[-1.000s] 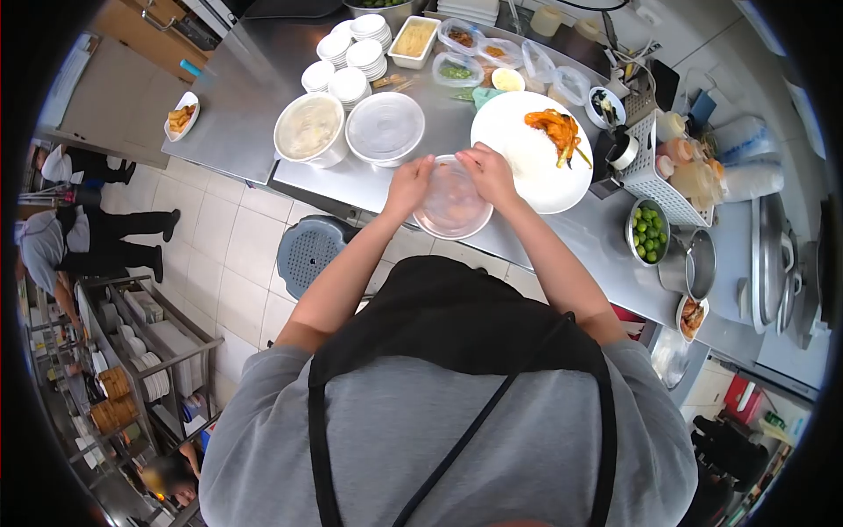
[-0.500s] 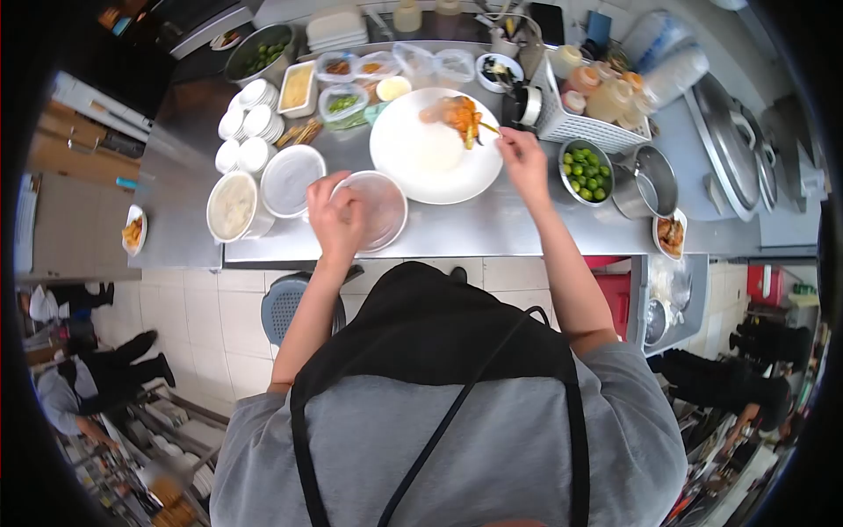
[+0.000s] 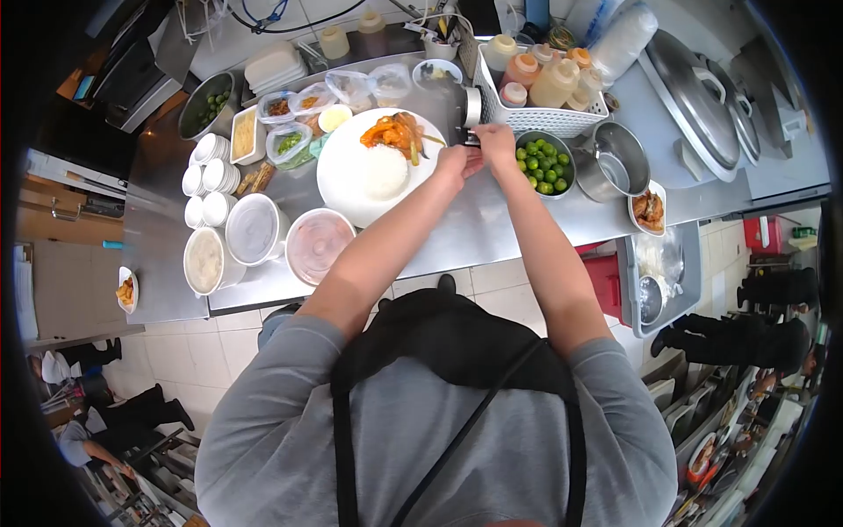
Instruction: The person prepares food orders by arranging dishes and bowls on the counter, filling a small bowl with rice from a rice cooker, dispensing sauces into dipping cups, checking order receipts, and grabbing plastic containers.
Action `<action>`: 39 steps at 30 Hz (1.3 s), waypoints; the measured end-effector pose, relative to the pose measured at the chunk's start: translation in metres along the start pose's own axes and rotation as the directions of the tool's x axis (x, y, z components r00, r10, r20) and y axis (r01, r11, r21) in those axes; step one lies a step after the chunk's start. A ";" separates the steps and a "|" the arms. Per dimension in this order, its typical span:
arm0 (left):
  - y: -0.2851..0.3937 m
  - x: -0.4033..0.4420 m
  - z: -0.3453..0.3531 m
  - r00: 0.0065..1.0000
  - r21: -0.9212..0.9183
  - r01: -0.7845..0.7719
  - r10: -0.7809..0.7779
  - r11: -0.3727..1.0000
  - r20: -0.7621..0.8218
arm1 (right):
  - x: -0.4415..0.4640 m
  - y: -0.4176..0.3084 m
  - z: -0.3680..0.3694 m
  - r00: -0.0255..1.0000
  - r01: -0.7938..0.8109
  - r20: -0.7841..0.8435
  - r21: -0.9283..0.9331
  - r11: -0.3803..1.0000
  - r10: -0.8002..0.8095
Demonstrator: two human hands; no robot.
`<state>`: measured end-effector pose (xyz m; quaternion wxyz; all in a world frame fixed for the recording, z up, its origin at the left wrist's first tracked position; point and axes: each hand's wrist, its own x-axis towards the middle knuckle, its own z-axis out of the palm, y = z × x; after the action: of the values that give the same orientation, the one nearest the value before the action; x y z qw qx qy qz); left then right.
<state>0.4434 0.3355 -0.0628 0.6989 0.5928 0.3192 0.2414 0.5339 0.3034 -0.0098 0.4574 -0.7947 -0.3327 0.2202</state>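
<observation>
A large white plate (image 3: 338,180) carries a round mound of rice (image 3: 386,171) and orange sauced food (image 3: 392,133) with greenish strips. Just right of the plate, my left hand (image 3: 458,164) has its fingers stretched out and appears to hold nothing. My right hand (image 3: 497,145) is closed beside it, its fingertips at a small dark and silvery item (image 3: 470,136) that I cannot make out. Directly behind is a dark container with a pale end (image 3: 472,105). A metal bowl of small green limes (image 3: 544,165) stands right by my right hand.
Lidded tubs (image 3: 320,246) line the front left, near stacked white cups (image 3: 219,176). Bags and bowls of ingredients (image 3: 290,145) sit behind the plate. A white basket (image 3: 562,119) holds sauce bottles. An empty-looking metal pot (image 3: 613,158) stands right. Other people (image 3: 764,338) are in the background.
My left hand has left the clear-lidded tub and crossed rightward to my right hand. My right hand has moved off the food on the plate to the dark item. The view has shifted.
</observation>
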 end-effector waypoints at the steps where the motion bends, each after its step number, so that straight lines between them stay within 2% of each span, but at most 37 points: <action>1: -0.006 0.006 -0.001 0.997 -0.089 0.068 -0.071 0.994 -0.027 | -0.016 -0.018 -0.014 0.999 -0.037 0.040 0.126 0.991 0.033; 3: 0.018 -0.009 -0.006 0.993 -0.060 0.109 -0.111 0.992 -0.026 | -0.057 -0.031 -0.047 0.966 0.103 0.202 0.261 0.960 -0.159; 4: 0.031 -0.017 -0.007 0.991 -0.046 0.130 -0.131 0.990 -0.026 | -0.086 -0.025 -0.056 0.972 0.063 0.199 0.308 0.949 -0.128; 5: 0.026 -0.009 -0.013 0.955 -0.411 0.283 -0.295 0.867 0.036 | -0.117 -0.019 -0.065 0.976 0.025 0.196 0.353 0.935 -0.100; 6: 0.023 -0.005 -0.015 0.896 -0.701 0.396 -0.416 0.593 0.154 | -0.146 -0.011 -0.079 0.960 0.048 0.257 0.249 0.967 -0.114; 7: 0.040 -0.016 -0.011 0.890 -0.705 0.384 -0.444 0.596 0.109 | -0.174 -0.005 -0.090 0.940 0.078 0.320 0.144 0.987 -0.121; 8: 0.040 -0.017 -0.009 0.889 -0.707 0.384 -0.444 0.594 0.109 | -0.202 -0.003 -0.098 0.929 0.078 0.349 0.139 0.987 -0.122; 10: 0.039 -0.020 -0.004 0.934 -0.515 0.264 -0.349 0.815 -0.074 | -0.236 0.002 -0.106 0.916 0.075 0.383 0.135 0.988 -0.122; 11: 0.041 -0.023 -0.001 0.933 -0.516 0.265 -0.352 0.815 -0.076 | -0.247 0.006 -0.105 0.927 0.052 0.362 0.139 0.989 -0.099; 12: 0.050 -0.029 0.003 0.954 -0.294 0.201 -0.255 0.934 -0.158 | -0.252 0.006 -0.105 0.937 0.030 0.340 0.144 0.989 -0.078; 13: 0.055 -0.033 0.005 0.967 -0.049 0.133 -0.141 0.990 -0.214 | -0.251 0.006 -0.105 0.942 0.014 0.330 0.157 0.988 -0.066; 14: 0.053 -0.029 0.005 0.966 -0.048 0.134 -0.141 0.990 -0.216 | -0.250 0.004 -0.105 0.941 0.014 0.332 0.158 0.987 -0.067; 15: 0.049 -0.019 0.002 0.969 0.461 0.095 0.023 0.882 -0.245 | -0.248 -0.001 -0.106 0.944 0.047 0.318 0.131 0.990 -0.087; 16: 0.049 -0.015 -0.001 0.966 0.845 0.069 0.177 0.531 -0.190 | -0.246 -0.005 -0.106 0.945 0.079 0.308 0.104 0.991 -0.108; 17: 0.047 -0.013 -0.002 0.964 0.843 0.078 0.177 0.531 -0.201 | -0.242 -0.006 -0.107 0.943 0.100 0.308 0.106 0.989 -0.128; 19: 0.058 -0.016 -0.006 0.954 0.952 0.027 0.275 0.304 -0.115 | -0.237 -0.014 -0.112 0.939 0.098 0.317 0.134 0.986 -0.136; 20: 0.063 -0.020 -0.015 0.953 0.952 0.049 0.272 0.303 -0.136 | -0.235 -0.017 -0.113 0.937 0.088 0.321 0.158 0.983 -0.135; 21: 0.082 -0.030 -0.025 0.973 0.621 0.031 0.117 0.783 -0.197 | -0.234 -0.019 -0.112 0.930 0.095 0.338 0.151 0.984 -0.142; 22: 0.100 -0.040 -0.037 0.985 0.079 0.043 -0.029 0.996 -0.173 | -0.231 -0.019 -0.107 0.917 0.100 0.368 0.162 0.982 -0.154; 24: 0.126 -0.074 -0.076 0.994 -0.236 -0.055 0.031 0.970 -0.103 | -0.227 -0.019 -0.090 0.882 0.066 0.448 0.195 0.979 -0.149; 25: 0.132 -0.093 -0.099 0.984 -0.214 -0.156 0.134 0.964 -0.114 | -0.222 -0.022 -0.079 0.849 0.103 0.496 0.183 0.978 -0.183; 26: 0.137 -0.118 -0.118 0.957 -0.100 -0.170 0.139 0.980 -0.256 | -0.218 -0.025 -0.065 0.833 0.108 0.517 0.194 0.975 -0.195; 27: 0.138 -0.139 -0.142 0.912 0.173 -0.124 0.181 0.977 -0.368 | -0.214 -0.030 -0.048 0.779 0.110 0.581 0.246 0.963 -0.237; 28: 0.123 -0.157 -0.171 0.871 0.079 -0.172 0.190 0.982 -0.453 | -0.211 -0.035 -0.030 0.719 0.109 0.636 0.294 0.950 -0.279; 29: 0.114 -0.177 -0.190 0.799 0.172 -0.121 0.199 0.978 -0.568 | -0.208 -0.041 -0.012 0.704 0.116 0.647 0.300 0.947 -0.292; 30: 0.107 -0.196 -0.206 0.785 0.174 -0.121 0.201 0.977 -0.586 | -0.208 -0.048 0.007 0.630 0.089 0.731 0.269 0.959 -0.264; 31: 0.101 -0.214 -0.218 0.712 0.242 -0.157 0.279 0.958 -0.645 | -0.207 -0.051 0.023 0.547 0.068 0.805 0.232 0.970 -0.231; 32: 0.094 -0.227 -0.227 0.628 0.313 -0.185 0.357 0.932 -0.691 | -0.207 -0.049 0.038 0.528 0.078 0.815 0.235 0.969 -0.240; 33: 0.089 -0.236 -0.228 0.611 0.316 -0.182 0.359 0.931 -0.706 | -0.207 -0.043 0.053 0.495 0.146 0.826 0.226 0.963 -0.269; 35: 0.078 -0.249 -0.228 0.585 0.636 0.071 0.484 0.769 -0.651 | -0.210 -0.028 0.072 0.443 0.221 0.844 0.222 0.950 -0.300; 36: 0.071 -0.254 -0.227 0.570 0.632 0.079 0.485 0.771 -0.663 | -0.209 -0.019 0.075 0.444 0.264 0.848 0.183 0.947 -0.288; 38: 0.055 -0.261 -0.220 0.574 0.798 0.106 0.619 0.593 -0.536 | -0.204 -0.007 0.074 0.433 0.314 0.857 0.145 0.938 -0.278; 39: 0.048 -0.265 -0.215 0.571 0.775 0.109 0.599 0.622 -0.561 | -0.200 -0.003 0.070 0.399 0.323 0.869 0.164 0.932 -0.292</action>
<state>0.1080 0.2995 0.0070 0.1333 0.6951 0.5622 0.4278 0.3507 0.1993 -0.0324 0.2391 -0.4967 -0.6638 0.5054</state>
